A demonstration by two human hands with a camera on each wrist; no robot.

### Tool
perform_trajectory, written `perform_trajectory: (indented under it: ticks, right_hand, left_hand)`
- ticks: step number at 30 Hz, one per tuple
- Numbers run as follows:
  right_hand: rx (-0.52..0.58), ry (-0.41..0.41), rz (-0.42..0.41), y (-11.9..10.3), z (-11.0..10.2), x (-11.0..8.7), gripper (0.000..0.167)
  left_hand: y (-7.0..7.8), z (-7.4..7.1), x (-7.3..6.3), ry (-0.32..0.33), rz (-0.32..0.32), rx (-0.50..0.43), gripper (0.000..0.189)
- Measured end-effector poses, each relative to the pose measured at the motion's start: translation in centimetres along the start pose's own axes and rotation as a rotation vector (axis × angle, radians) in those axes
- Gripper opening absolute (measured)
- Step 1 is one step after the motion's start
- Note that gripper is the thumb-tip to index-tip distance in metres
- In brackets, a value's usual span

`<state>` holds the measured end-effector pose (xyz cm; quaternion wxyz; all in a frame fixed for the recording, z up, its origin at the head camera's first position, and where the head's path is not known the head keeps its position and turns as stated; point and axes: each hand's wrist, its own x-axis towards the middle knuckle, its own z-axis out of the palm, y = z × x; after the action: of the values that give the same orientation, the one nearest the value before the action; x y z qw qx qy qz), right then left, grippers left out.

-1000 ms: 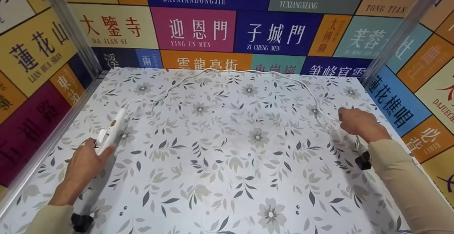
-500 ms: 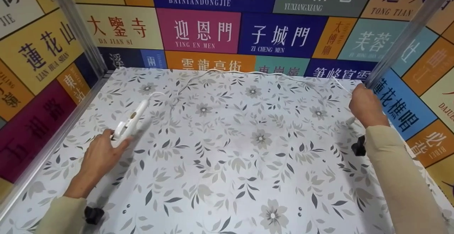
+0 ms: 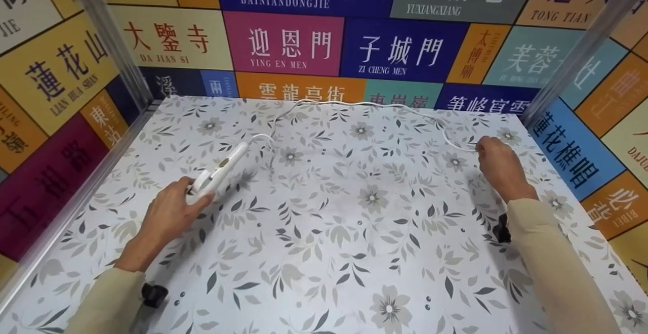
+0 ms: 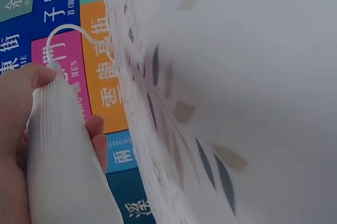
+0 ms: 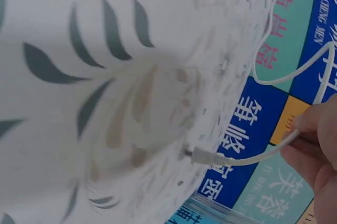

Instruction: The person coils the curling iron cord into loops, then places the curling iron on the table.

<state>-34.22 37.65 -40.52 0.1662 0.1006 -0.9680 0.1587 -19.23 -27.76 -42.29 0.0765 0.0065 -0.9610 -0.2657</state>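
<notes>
In the head view my left hand (image 3: 169,212) holds a long white hand-held appliance (image 3: 225,167) with a brownish oval mark, its far end pointing up and right over the patterned tabletop. The left wrist view shows its ribbed white body (image 4: 66,145) with thumb and fingers around it. A thin white power cord (image 3: 455,147) leaves the far end and loops along the back to my right hand (image 3: 501,167). In the right wrist view that hand pinches the cord between thumb and fingers. Just beyond the fingers hangs the cord's white plug (image 5: 208,156), a metal pin showing.
A white tabletop (image 3: 329,253) with grey leaves and flowers fills the space before me. Walls (image 3: 283,43) of coloured panels with written characters stand at the back and sides. Clear upright posts (image 3: 114,45) mark the back corners. A small black device (image 3: 154,294) sits at each wrist.
My left hand has carried the appliance to the right. My right hand first moved back and up with the cord, then came forward and left again.
</notes>
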Motion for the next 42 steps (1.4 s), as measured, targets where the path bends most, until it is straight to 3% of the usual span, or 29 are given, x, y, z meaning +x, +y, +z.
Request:
perform_trajectory:
  ticks: [5, 10, 16, 18, 25, 31, 36, 42]
  right_hand:
    - [0.009, -0.109, -0.004, 0.5, 0.8, -0.9, 0.014]
    - [0.062, -0.270, 0.072, 1.2, 1.3, -1.3, 0.017]
    - [0.052, -0.438, 0.152, 1.4, 1.3, -1.5, 0.022]
    - [0.066, -0.429, 0.153, 1.0, 1.3, -1.4, 0.025]
    - [0.160, -0.249, 0.083, -2.5, 2.2, -0.8, 0.034]
    - [0.211, -0.259, 0.028, -5.7, 2.5, -0.4, 0.038]
    - [0.289, -0.261, -0.008, -8.9, 2.3, -0.1, 0.038]
    - [0.463, -0.274, -0.029, -14.4, 1.6, -0.2, 0.040]
  left_hand:
    - [1.3, 0.3, 0.7, -0.059, 0.025, -0.025, 0.059]
    - [2.7, 0.4, 1.6, -0.085, 0.007, -0.057, 0.058]
    - [4.7, 0.2, 2.9, -0.080, -0.004, -0.059, 0.055]
    - [5.4, 0.1, 3.2, -0.076, 0.000, -0.060, 0.054]
    - [7.5, -0.2, 4.1, -0.047, 0.047, -0.090, 0.053]
    - [8.9, -0.3, 4.9, -0.020, 0.068, -0.109, 0.050]
    - [9.9, -0.4, 5.0, -0.066, 0.071, -0.135, 0.050]
    - [11.2, -0.6, 4.9, -0.109, 0.085, -0.180, 0.051]
